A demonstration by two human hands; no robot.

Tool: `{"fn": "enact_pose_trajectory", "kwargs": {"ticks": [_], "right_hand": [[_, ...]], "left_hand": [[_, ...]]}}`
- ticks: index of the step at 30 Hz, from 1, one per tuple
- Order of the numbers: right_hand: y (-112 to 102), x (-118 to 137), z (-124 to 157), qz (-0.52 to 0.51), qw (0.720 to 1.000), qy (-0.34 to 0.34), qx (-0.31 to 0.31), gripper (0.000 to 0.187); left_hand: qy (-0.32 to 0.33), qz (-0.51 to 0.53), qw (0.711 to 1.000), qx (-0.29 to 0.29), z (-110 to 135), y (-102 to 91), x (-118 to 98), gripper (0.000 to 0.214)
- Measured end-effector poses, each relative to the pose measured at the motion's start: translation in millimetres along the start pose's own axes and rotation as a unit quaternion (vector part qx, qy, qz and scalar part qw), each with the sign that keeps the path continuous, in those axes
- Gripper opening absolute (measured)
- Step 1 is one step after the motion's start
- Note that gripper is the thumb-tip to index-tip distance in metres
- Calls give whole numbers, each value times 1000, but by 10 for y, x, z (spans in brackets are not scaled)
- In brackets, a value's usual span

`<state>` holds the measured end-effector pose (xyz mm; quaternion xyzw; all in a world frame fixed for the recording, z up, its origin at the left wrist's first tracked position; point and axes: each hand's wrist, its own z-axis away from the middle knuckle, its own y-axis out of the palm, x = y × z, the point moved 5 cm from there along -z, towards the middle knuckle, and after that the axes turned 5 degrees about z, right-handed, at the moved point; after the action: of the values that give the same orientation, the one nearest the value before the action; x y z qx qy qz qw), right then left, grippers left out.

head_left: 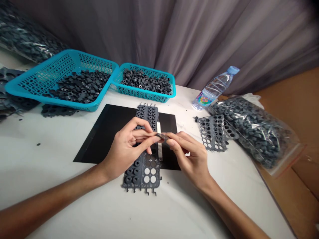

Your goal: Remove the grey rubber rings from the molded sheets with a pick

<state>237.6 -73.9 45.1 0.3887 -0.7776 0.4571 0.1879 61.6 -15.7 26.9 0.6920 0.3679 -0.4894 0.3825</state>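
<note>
A long dark grey rubber strip [142, 167] with rows of round holes and ring parts lies on a black mat [109, 131]. My left hand [127, 147] and my right hand [189, 154] meet above the strip's middle. Both pinch a small dark thin piece [161, 136] between fingertips. Some holes near the strip's front end show white table through them, others still hold rings. A narrow pale strip [159, 146] lies along the strip's right side.
Two teal baskets [32, 83] [171, 89] of small dark rings stand at the back. A water bottle [214, 88] lies at the right, beside a clear bag [259, 132] of rings and emptied strips [214, 132]. More strips pile at far left.
</note>
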Motion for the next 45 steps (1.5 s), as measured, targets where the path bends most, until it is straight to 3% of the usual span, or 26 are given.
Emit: {"fn": "enact_pose_trajectory", "kwargs": {"ticks": [15,45], "right_hand": [[-14,-39,32,-19,999,37,-19,21],[-32,6,13,-26,1000,0,1,25]], "left_hand": [[2,18,1000,10,7,21,8,26],[7,-7,1000,4,15,-26,-15,25]]}}
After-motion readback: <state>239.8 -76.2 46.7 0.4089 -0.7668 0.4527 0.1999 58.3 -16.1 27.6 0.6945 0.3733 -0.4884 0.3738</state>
